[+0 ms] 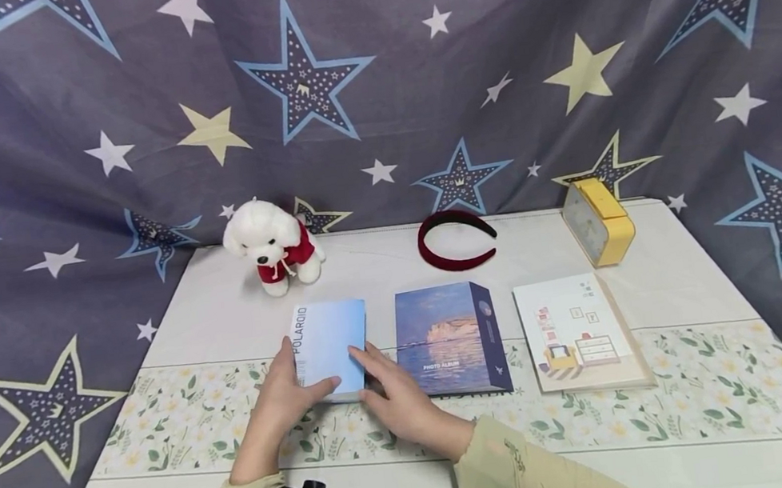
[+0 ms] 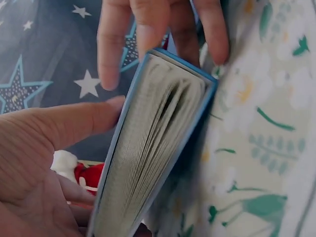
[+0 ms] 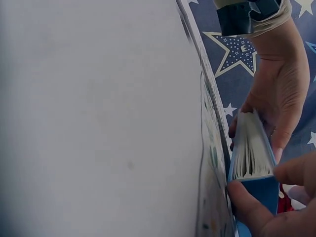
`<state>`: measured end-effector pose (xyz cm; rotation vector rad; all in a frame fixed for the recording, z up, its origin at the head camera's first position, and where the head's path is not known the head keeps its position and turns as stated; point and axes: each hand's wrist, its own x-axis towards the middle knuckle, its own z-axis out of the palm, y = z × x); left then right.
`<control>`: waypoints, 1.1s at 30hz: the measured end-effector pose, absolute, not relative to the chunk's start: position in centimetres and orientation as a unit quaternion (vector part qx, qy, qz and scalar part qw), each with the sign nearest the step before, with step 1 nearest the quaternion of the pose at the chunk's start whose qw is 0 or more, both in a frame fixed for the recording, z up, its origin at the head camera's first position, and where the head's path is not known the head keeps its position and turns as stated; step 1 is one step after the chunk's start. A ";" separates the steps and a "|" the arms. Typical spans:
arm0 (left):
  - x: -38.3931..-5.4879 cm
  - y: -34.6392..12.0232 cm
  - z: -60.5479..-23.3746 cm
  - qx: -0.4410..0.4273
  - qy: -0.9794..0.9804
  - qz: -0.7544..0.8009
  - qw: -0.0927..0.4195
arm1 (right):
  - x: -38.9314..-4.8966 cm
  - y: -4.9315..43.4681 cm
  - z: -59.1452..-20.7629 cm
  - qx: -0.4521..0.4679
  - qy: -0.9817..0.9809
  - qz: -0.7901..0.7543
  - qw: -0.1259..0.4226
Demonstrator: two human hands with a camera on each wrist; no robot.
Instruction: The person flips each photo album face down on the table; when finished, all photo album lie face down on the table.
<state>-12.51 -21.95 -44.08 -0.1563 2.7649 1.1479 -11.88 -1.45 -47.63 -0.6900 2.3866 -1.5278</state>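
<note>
A light-blue photo album [image 1: 333,343] printed POLAROID lies at the left of the row, its thick stack of pages [image 2: 153,128] edge-on in the left wrist view. My left hand [image 1: 281,397] grips its left side, thumb on the cover and the other fingers along the far edge, partly hidden. At the right side my right hand [image 1: 401,396] holds it between thumb and fingers. The right thumb [image 3: 249,207] presses near the lower corner, while an index finger lies on the cover. Just right of that hand is a second photo album [image 1: 438,335] with a painted seaside cover.
A white toy dog [image 1: 262,230] in red stands behind the blue album. Further right are a dark red headband [image 1: 428,252] and a yellow clock-like box [image 1: 610,227]. An illustrated book [image 1: 565,313] lies at the right, partly over the floral table strip [image 1: 710,377].
</note>
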 end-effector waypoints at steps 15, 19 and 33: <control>-12.3 -22.6 -45.5 -0.031 0.924 0.366 0.104 | -11.7 -1.6 -47.2 -0.239 0.830 -0.495 0.094; -12.5 -22.6 -45.5 -0.029 0.925 0.361 0.115 | -11.7 -1.6 -47.2 -0.225 0.834 -0.494 0.097; -12.4 -22.0 -44.4 -0.004 0.935 0.341 0.098 | -10.9 1.2 -45.4 -0.213 0.774 -0.578 0.144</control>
